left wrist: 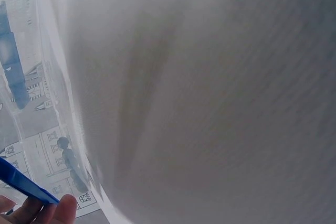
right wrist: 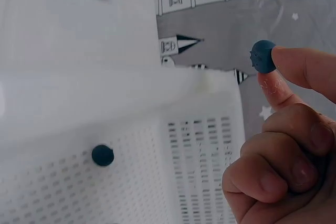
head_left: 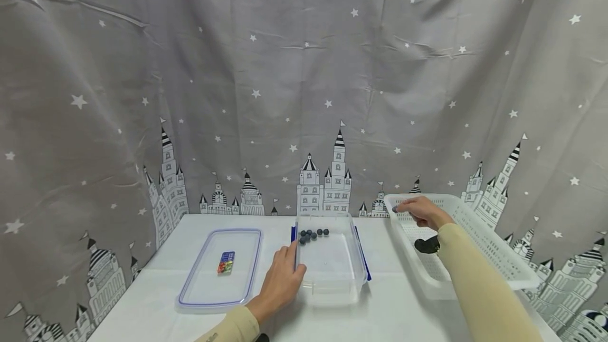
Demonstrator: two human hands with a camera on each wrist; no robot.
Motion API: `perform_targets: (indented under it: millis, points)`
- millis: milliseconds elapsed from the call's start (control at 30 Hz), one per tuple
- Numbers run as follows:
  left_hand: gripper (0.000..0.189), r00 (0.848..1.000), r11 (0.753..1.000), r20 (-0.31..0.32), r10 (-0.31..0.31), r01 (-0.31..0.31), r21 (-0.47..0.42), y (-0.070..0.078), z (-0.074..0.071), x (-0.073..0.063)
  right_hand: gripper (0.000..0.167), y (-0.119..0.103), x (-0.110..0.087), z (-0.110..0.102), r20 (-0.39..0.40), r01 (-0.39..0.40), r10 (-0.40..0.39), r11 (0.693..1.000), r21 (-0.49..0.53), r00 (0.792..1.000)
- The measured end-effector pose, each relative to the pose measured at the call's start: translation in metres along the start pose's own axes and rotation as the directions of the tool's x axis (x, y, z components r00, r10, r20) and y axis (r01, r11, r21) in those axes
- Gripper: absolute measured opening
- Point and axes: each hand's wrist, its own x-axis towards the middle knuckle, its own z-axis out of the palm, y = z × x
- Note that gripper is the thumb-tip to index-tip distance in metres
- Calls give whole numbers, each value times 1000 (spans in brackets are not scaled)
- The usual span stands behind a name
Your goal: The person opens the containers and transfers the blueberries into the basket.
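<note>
Curtain (head_left: 275,67) behind desk (head_left: 394,310); right hand (head_left: 423,211) pinches blueberry (right wrist: 261,59) near basket's (head_left: 496,249) far-left corner; left hand (head_left: 281,277) grips tub's (head_left: 332,263) left edge

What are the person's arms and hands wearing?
The left arm has a long, pale-yellow cloth sleeve with a small dark marking, too tiny to read. The right arm has a matching pale-yellow sleeve. A rounded black piece shows under the right wrist. No gloves show on either hand.
</note>
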Motion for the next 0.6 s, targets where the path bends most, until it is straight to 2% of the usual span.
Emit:
perform_targets:
  millis: [600]
  points:
    - [65, 1000, 1000, -5, 8, -8, -15, -2, -1, -1, 55, 35, -9, -15, -50, -84, 83, 996, -13, 995]
